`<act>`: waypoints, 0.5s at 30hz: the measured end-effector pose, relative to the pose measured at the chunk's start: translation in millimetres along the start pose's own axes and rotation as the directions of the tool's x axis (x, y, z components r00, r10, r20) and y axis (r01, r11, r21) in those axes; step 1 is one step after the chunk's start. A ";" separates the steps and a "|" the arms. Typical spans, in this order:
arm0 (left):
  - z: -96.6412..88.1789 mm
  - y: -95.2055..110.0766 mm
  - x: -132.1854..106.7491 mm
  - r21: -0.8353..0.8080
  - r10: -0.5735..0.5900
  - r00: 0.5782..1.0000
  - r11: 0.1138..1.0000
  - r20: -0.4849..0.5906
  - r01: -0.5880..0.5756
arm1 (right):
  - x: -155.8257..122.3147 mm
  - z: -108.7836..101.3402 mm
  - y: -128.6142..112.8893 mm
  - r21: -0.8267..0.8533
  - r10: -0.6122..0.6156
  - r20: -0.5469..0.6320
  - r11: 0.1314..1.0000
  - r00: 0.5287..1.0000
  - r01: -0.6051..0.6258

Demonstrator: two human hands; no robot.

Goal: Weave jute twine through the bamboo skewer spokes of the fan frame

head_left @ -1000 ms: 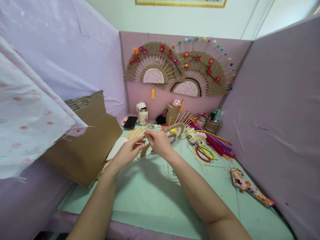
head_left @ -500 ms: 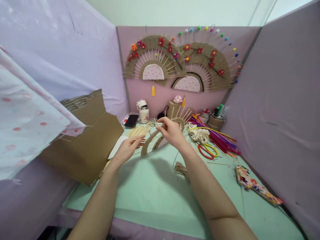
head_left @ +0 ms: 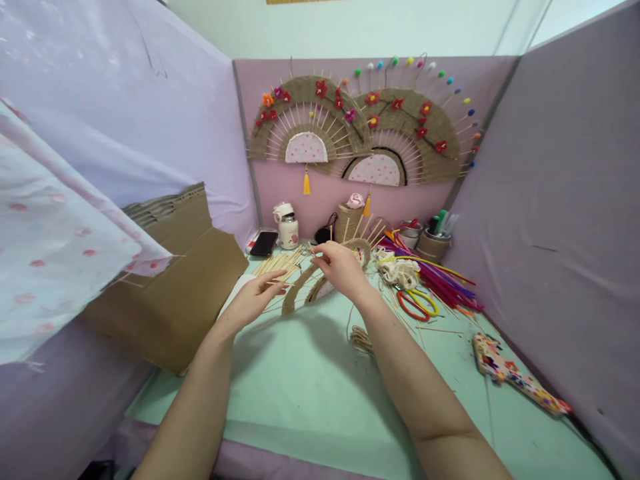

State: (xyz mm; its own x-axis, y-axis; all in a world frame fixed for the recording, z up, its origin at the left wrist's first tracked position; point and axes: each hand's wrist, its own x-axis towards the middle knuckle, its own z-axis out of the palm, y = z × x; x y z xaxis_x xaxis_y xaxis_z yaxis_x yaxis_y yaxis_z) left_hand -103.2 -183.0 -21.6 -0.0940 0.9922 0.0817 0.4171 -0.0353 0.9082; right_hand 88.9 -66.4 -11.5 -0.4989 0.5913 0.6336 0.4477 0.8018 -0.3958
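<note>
A half-made fan of thin wooden sticks and wound jute twine [head_left: 300, 293] stands on edge on the mint-green table [head_left: 300, 387]. My left hand [head_left: 255, 300] pinches a thin stick at the fan's left side. Above the fan's upper rim, my right hand [head_left: 340, 267] has its fingertips pinched on the jute twine. A loose coil of twine [head_left: 361, 339] lies on the table beneath my right forearm.
Loose sticks [head_left: 280, 261] lie behind the fan. Scissors [head_left: 415, 303], a cord bundle [head_left: 397, 270] and coloured pipe cleaners [head_left: 440, 280] are at right. Cardboard [head_left: 175, 293] leans at left. A glue gun [head_left: 515, 377] lies near the right wall. Two finished fans [head_left: 360, 130] hang at the back.
My right hand rose from beside the left hand to the fan's upper rim, drawing twine up. The fan tilted more upright. The left hand stayed at its left side.
</note>
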 end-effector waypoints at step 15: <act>25.7 93.4 44.2 0.560 0.325 0.944 0.793 -0.060 -0.238 | 2.3 -1.0 -5.8 -0.120 0.022 0.010 0.993 1.000 -0.021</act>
State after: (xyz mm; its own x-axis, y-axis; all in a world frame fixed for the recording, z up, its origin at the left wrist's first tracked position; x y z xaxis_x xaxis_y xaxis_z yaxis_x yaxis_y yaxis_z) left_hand -45.2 -139.4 56.3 -0.0076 0.9176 0.3974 0.8597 -0.1970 0.4712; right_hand 85.9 -69.8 -7.1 -0.4959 0.6098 0.6183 0.5439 0.7731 -0.3263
